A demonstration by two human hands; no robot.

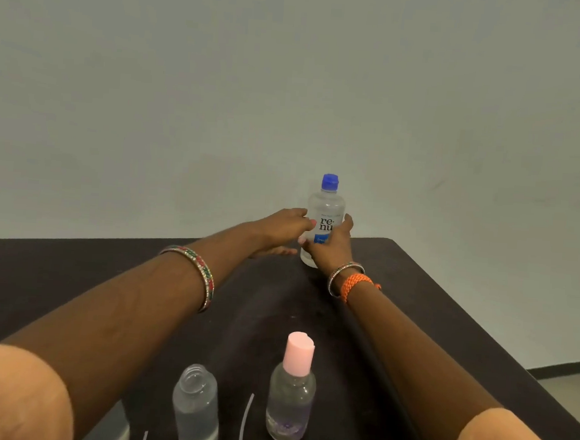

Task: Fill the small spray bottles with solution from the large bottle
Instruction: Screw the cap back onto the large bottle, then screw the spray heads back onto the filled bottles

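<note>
Both hands are on the big renu solution bottle (325,219) near the table's (446,316) far edge: right hand (331,245) wrapped around it, left hand (282,229) touching its side. Uncapped small bottle (195,409) and pink-capped bottle (291,391) stand at the near edge.

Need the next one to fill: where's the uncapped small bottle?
Head view, near edge: the uncapped small bottle stands on the dark table, left of the pink-capped bottle, between the forearms.

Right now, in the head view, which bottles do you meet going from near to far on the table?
Open small bottle → pink-capped small bottle → large bottle with blue cap, far, between left hand and right hand.
</note>
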